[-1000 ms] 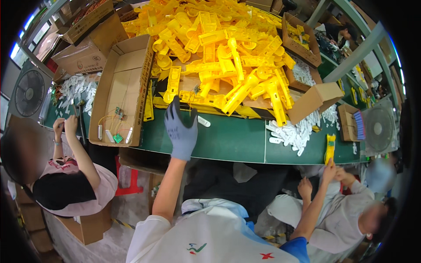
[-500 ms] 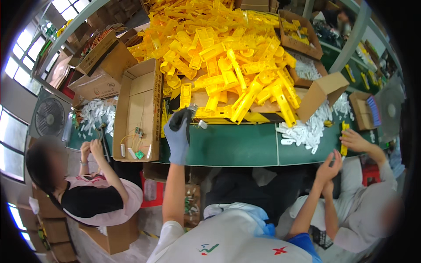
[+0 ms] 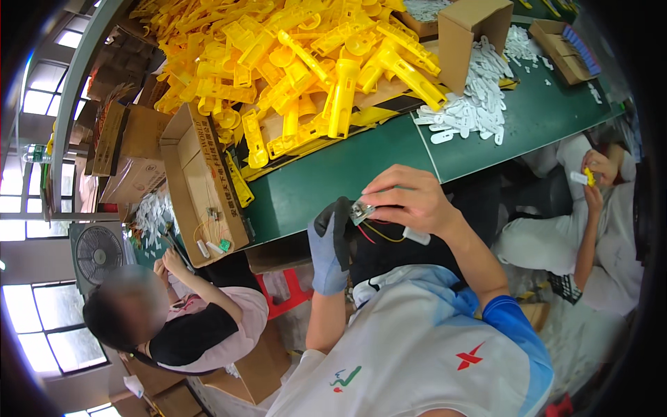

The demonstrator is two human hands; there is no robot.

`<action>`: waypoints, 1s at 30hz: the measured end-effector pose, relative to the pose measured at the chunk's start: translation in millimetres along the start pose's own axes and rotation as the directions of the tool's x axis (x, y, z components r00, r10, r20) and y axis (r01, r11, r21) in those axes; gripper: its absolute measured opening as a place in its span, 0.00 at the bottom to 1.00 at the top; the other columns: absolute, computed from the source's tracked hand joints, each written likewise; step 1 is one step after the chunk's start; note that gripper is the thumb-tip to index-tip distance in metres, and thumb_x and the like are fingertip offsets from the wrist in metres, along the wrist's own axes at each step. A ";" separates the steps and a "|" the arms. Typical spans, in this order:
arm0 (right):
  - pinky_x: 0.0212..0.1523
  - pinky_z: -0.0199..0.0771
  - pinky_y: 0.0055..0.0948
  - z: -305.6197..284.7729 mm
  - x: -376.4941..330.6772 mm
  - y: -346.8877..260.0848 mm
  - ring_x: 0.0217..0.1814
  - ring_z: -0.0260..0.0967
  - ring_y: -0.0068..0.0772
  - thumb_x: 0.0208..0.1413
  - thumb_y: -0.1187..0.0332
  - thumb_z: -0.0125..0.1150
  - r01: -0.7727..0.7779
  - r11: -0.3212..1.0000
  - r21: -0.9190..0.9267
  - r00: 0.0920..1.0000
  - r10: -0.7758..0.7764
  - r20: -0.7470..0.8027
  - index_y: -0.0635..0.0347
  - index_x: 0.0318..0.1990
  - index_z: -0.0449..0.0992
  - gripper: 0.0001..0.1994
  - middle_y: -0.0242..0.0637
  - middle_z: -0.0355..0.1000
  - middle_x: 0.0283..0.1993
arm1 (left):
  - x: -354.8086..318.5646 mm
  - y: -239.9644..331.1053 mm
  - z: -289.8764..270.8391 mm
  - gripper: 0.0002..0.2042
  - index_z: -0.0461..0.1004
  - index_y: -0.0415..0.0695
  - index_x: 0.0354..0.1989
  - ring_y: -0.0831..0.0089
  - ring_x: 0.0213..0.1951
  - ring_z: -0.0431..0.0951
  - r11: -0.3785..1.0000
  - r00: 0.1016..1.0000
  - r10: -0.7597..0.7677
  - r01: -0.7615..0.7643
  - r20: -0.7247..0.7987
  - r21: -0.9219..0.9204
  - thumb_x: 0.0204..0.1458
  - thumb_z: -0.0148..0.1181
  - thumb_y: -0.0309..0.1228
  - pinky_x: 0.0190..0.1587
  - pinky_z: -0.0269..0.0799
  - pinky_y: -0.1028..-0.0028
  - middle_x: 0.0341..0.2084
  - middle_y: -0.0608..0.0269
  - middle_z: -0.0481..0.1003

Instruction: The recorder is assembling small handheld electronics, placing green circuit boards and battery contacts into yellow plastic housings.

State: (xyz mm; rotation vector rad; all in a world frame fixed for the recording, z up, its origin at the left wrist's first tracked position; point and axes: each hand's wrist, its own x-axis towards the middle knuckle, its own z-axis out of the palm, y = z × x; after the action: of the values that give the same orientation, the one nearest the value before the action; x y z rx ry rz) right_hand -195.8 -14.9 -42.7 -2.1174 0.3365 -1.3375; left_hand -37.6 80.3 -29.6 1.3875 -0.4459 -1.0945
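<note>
In front of my body, near the table's front edge, my left hand (image 3: 329,243) wears a grey-blue glove with black fingers. It is closed on one side of a small circuit board (image 3: 360,212). Bare fingers of my right hand (image 3: 415,200) pinch the opposite side of this board. Thin red and yellow wires (image 3: 379,233) hang below it. A white cylindrical part (image 3: 417,236) dangles beneath my right hand, close to the wires. The fingers partly cover the board, so its details are hard to make out.
Yellow plastic housings (image 3: 299,69) are heaped across the green table (image 3: 313,174). An open cardboard box (image 3: 186,153) at left holds wired boards. White plastic pieces (image 3: 479,104) lie by a carton (image 3: 472,35). A person (image 3: 201,306) sits left; another (image 3: 590,222) sits right.
My left hand has drawn back from the table with the board. My right hand has come across from the right and now grips it too. The view has turned and shifted.
</note>
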 end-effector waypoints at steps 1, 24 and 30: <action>0.37 0.77 0.29 -3.4 -4.7 1.3 0.40 0.77 0.34 0.44 0.73 0.73 -0.041 0.999 0.022 0.999 0.041 -0.018 0.56 0.38 0.81 0.12 0.32 0.78 0.44 | 0.2 -5.9 -5.9 0.15 0.78 0.41 0.32 0.87 0.15 0.61 0.998 0.997 -0.046 0.043 0.057 0.045 0.63 0.56 0.40 0.17 0.51 0.81 0.15 0.73 0.68; 0.29 0.70 0.19 -12.7 -56.5 1.7 0.28 0.74 0.22 0.45 0.82 0.70 -0.614 0.657 0.438 0.733 0.680 0.009 0.69 0.32 0.83 0.05 0.39 0.79 0.29 | 33.5 -47.4 -12.5 0.12 0.78 0.35 0.39 0.56 0.35 0.79 0.540 0.688 0.500 -0.723 0.526 0.431 0.45 0.65 0.25 0.41 0.73 0.68 0.33 0.49 0.78; 0.29 0.71 0.22 -24.1 -72.4 -2.4 0.27 0.75 0.26 0.47 0.79 0.70 -0.410 0.868 0.279 0.866 0.467 -0.179 0.65 0.35 0.84 0.07 0.39 0.79 0.29 | 116.8 -8.9 33.8 0.21 0.71 0.41 0.55 0.54 0.47 0.75 0.086 0.547 0.639 -0.749 0.541 0.657 0.53 0.61 0.32 0.49 0.69 0.60 0.46 0.49 0.75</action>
State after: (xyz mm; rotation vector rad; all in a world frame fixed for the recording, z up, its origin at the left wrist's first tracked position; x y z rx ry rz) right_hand -250.5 15.2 -86.6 -1.5606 0.6876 -1.2821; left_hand -12.6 -32.0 -70.0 1.5887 -1.7702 -0.0008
